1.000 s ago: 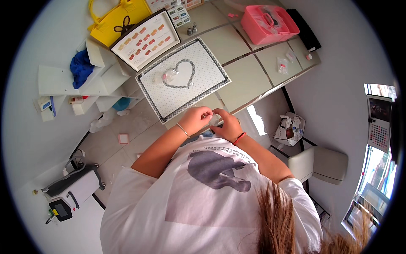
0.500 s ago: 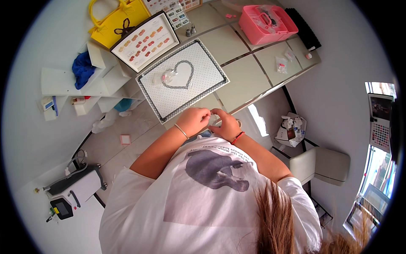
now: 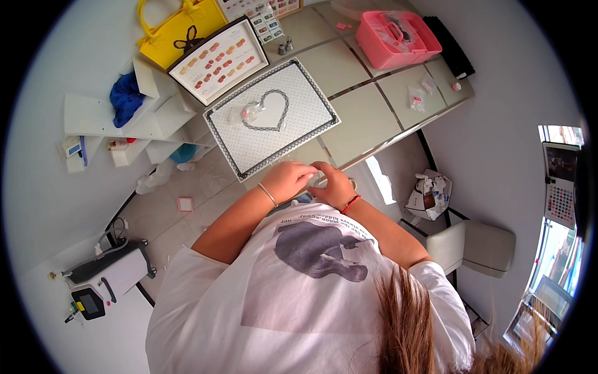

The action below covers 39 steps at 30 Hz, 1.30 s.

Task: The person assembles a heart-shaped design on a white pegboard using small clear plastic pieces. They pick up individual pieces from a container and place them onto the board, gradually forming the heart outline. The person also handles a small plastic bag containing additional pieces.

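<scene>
Both forearms bent inward, left hand & right hand meeting close in front of chest, fingers curled, knuckles up, fingertips nearly touching

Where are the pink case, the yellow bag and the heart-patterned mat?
pink case [image 3: 398, 36], head view, on the middle of its lid.
yellow bag [image 3: 163, 32], head view, on its front face.
heart-patterned mat [image 3: 298, 121], head view, on dotted surface right of the heart.

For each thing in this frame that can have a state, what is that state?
Left hand: closed round a small clear item, at the table edge.
Right hand: fingers pinched on the same item.
Clear item: held between both hands; kind unclear.
Pink case: shut, flat on table.
Heart mat: flat, a clear packet on it.
Yellow bag: upright, open-topped.
</scene>
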Available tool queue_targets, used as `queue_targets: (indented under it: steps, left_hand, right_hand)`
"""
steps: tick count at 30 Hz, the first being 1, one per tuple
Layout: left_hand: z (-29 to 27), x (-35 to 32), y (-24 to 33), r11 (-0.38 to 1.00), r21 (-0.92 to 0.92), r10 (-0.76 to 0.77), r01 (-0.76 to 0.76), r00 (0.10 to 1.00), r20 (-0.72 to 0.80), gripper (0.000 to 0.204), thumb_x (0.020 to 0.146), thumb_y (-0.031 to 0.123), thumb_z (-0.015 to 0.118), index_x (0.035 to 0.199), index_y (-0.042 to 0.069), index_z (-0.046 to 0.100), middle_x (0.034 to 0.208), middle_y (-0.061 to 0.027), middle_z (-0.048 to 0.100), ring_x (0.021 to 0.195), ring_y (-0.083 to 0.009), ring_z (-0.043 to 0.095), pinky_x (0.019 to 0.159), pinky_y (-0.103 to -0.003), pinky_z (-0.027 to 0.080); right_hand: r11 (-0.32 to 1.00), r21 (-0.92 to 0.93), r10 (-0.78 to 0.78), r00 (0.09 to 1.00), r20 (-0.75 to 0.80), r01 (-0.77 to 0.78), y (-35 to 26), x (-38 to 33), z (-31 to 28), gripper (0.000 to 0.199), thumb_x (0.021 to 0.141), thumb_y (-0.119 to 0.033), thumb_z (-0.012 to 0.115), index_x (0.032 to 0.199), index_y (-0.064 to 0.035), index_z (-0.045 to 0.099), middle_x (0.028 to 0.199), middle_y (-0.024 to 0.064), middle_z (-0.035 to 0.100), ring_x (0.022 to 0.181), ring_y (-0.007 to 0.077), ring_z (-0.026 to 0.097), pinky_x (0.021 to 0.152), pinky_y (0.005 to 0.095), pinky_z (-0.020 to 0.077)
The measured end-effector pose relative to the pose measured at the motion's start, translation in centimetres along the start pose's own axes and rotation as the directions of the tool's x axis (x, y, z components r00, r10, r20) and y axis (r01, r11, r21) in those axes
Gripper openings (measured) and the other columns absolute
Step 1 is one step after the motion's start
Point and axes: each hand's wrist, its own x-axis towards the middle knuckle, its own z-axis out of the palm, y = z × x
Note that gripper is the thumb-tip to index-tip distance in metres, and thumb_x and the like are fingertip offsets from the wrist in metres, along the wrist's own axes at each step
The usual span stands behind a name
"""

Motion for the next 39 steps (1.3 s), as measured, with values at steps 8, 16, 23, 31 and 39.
queue_targets:
  steps: [8,16,23,31,39]
  left_hand:
    - [-1.5,-2.9,-9.4,0.891,0.095,-0.409,0.445,0.875,-0.259,0.019,0.090,0.013,0.068,0.108,0.009,0.073,0.093,-0.0129,0.070,0.082,-0.0296,0.069,0.075,-0.040,0.055]
    - [-0.7,-5.9,-13.2,0.873,0.331,-0.343,0.358,0.933,-0.105,0.017,0.087,0.016,0.071,0.104,0.014,0.072,0.103,-0.0105,0.065,0.095,-0.0316,0.066,0.082,-0.043,0.054]
    - [1.1,-5.4,-12.1,0.814,0.421,-0.414,0.400,0.908,-0.061,0.011,0.087,0.016,0.071,0.098,0.015,0.070,0.102,-0.0071,0.066,0.097,-0.0312,0.066,0.082,-0.043,0.055]
    - [0.8,-5.0,-13.2,0.867,0.053,-0.483,0.495,0.862,-0.151,0.010,0.090,0.014,0.069,0.098,0.009,0.069,0.092,-0.0090,0.071,0.080,-0.0253,0.067,0.074,-0.037,0.055]
    - [0.3,-2.1,-9.2,0.655,-0.573,-0.490,0.493,0.854,0.175,0.016,0.096,0.018,0.067,0.104,0.003,0.065,0.089,0.0004,0.068,0.074,-0.0075,0.059,0.068,-0.024,0.050]
  right_hand:
    - [0.999,0.003,0.049,0.999,0.008,-0.050,0.1,0.1,0.2,0.059,0.074,-0.017,0.083,0.127,-0.0064,0.060,0.120,0.0185,0.067,0.109,0.0384,0.065,0.094,0.0426,0.0531]
    - [0.997,0.008,0.074,0.997,0.002,-0.074,1.1,0.3,0.6,0.057,0.074,-0.016,0.083,0.125,-0.0055,0.061,0.120,0.0183,0.068,0.113,0.0380,0.064,0.097,0.0423,0.0515]
    - [0.995,0.007,0.095,0.995,0.009,-0.095,0.2,0.6,0.1,0.057,0.074,-0.015,0.082,0.125,-0.0041,0.061,0.119,0.0192,0.067,0.114,0.0375,0.064,0.098,0.0417,0.0511]
    - [0.993,0.010,0.114,0.993,0.018,-0.114,-0.3,0.7,-0.3,0.057,0.074,-0.015,0.082,0.125,-0.0038,0.061,0.119,0.0194,0.067,0.113,0.0378,0.064,0.098,0.0415,0.0511]
    - [0.997,0.021,0.068,0.997,0.022,-0.069,0.1,0.9,-0.2,0.057,0.073,-0.015,0.083,0.125,-0.0035,0.061,0.119,0.0194,0.067,0.113,0.0374,0.064,0.098,0.0414,0.0510]
